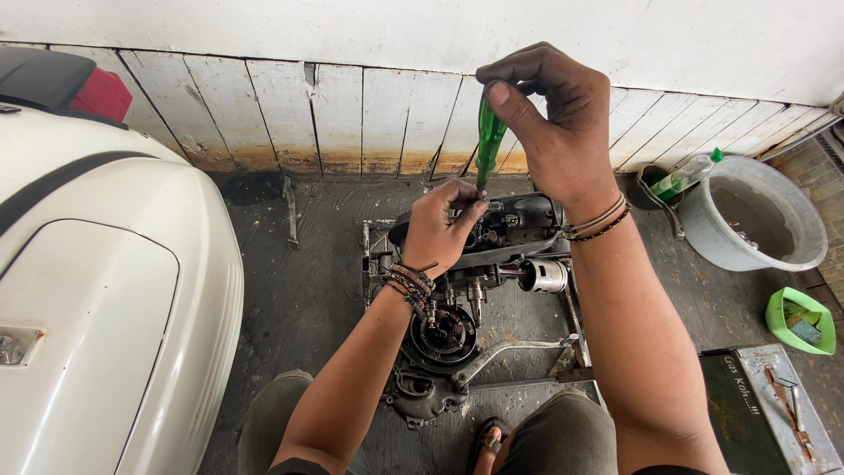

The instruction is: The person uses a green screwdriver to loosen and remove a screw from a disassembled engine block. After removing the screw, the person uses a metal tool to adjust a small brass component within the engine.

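A green-handled screwdriver [489, 141] is held near upright, long axis running from the right hand [554, 114] down to the left hand [440, 227]. The right hand is closed on the handle top, thumb pressed against the green grip, fingers curled over the end. The tip is directly below that hand and hidden where it meets the engine. The left hand is pinched together around the lower shaft, fingertips bunched at the point of contact, resting on the dark engine block [492, 237]. So the left hand is the nearer one to the work point; the right sits above it, along the same axis.

The engine block lies on the floor just beneath both hands, a silver cylinder [543, 274] sticking out below the right wrist, a round clutch housing [442, 334] below the left wrist.

Containers: a grey bucket [791, 257] is seen well off to the right of the right hand, murky water inside, contents otherwise cannot be told. A plastic bottle with green cap [684, 176] rests on or beside its near rim. A small green tub [775, 318] is set further right and lower, small dark pieces in it. A metal toolbox [778, 405] lies by the right forearm, a tool on its lid. A white scooter body [105, 290] is well off to the left of the left hand
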